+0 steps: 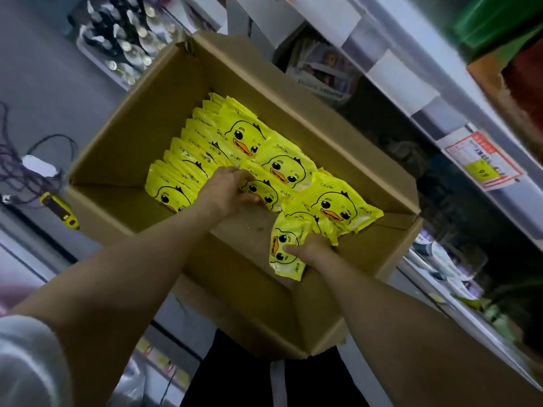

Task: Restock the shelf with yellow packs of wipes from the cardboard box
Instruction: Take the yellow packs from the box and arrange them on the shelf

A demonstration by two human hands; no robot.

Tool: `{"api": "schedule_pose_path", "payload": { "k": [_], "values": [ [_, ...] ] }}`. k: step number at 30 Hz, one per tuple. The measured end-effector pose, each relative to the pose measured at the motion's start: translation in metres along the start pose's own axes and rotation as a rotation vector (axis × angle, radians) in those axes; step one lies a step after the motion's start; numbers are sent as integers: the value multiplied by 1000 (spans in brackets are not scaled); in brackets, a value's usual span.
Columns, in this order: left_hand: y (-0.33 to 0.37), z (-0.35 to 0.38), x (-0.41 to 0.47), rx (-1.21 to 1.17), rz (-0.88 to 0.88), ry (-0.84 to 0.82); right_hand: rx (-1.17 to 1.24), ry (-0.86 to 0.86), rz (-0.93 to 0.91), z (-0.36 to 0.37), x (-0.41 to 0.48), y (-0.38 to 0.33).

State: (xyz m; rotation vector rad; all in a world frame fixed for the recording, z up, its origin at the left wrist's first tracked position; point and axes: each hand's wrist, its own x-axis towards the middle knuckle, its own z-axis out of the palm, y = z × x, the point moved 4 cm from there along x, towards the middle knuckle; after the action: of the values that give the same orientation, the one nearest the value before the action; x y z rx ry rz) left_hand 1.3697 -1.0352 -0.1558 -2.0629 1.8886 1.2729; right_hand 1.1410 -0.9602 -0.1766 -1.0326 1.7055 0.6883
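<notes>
An open cardboard box (pixel 164 92) fills the middle of the view, holding several yellow packs of wipes (pixel 211 142) printed with a duck face. Both my hands are inside it. My left hand (pixel 229 192) reaches down among the packs, and its fingers curl over a yellow pack (pixel 263 192) in the middle. My right hand (pixel 311 249) grips another yellow pack (pixel 283 254) at the near right of the box, thumb across the duck face, tilted up off the box floor. The shelf (pixel 440 118) runs along the right side.
A yellow utility knife (pixel 60 211) and dark cables lie on the floor left of the box. A price tag (pixel 484 161) hangs from the shelf edge at right. Bottles stand in a tray (pixel 123 39) beyond the box. Goods fill the lower right shelves.
</notes>
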Motion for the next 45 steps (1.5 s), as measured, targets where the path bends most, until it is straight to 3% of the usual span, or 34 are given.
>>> {"api": "schedule_pose_path", "payload": {
  "k": [8, 16, 23, 31, 40, 45],
  "values": [
    [4, 10, 14, 14, 63, 89, 315, 40, 172, 22, 19, 0],
    [12, 12, 15, 88, 100, 189, 401, -50, 125, 25, 23, -9],
    [11, 11, 32, 212, 107, 114, 482, -36, 119, 38, 46, 6],
    [12, 22, 38, 354, 84, 118, 409, 21, 136, 30, 29, -7],
    [28, 20, 34, 398, 95, 207, 332, -84, 89, 37, 30, -10],
    [25, 15, 24, 347, 159, 96, 381, -110, 35, 22, 5, -16]
  ]
}}
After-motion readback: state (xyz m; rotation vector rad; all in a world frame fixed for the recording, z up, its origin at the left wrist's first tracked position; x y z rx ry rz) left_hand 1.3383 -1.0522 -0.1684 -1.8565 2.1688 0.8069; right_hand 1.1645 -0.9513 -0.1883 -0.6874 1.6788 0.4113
